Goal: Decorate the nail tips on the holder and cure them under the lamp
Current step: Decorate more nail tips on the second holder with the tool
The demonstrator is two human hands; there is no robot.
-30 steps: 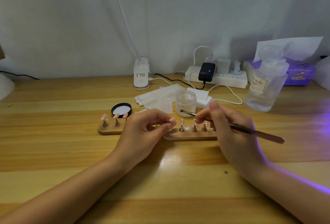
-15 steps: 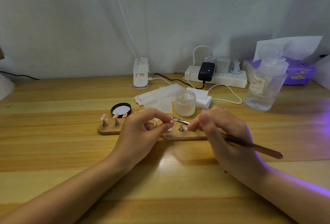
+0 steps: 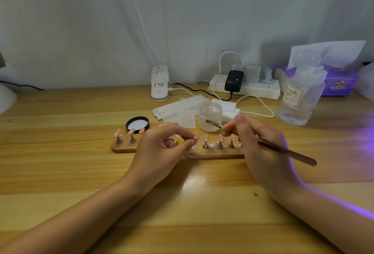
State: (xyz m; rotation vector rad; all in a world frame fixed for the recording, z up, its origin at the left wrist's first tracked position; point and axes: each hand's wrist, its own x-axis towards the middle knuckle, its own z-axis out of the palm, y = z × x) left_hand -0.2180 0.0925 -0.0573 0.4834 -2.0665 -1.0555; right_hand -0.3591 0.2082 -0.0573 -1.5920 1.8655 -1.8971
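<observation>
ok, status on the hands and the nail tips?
Left hand pinches one nail tip. Right hand holds brush, tip by the frosted jar. Other tips stand on holder. Nothing in the way.

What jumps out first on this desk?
The hands at centre: the left hand pinches a pink nail tip while the right hand holds a thin brush above the wooden holder. Purple light spills in at the right edge.
</observation>
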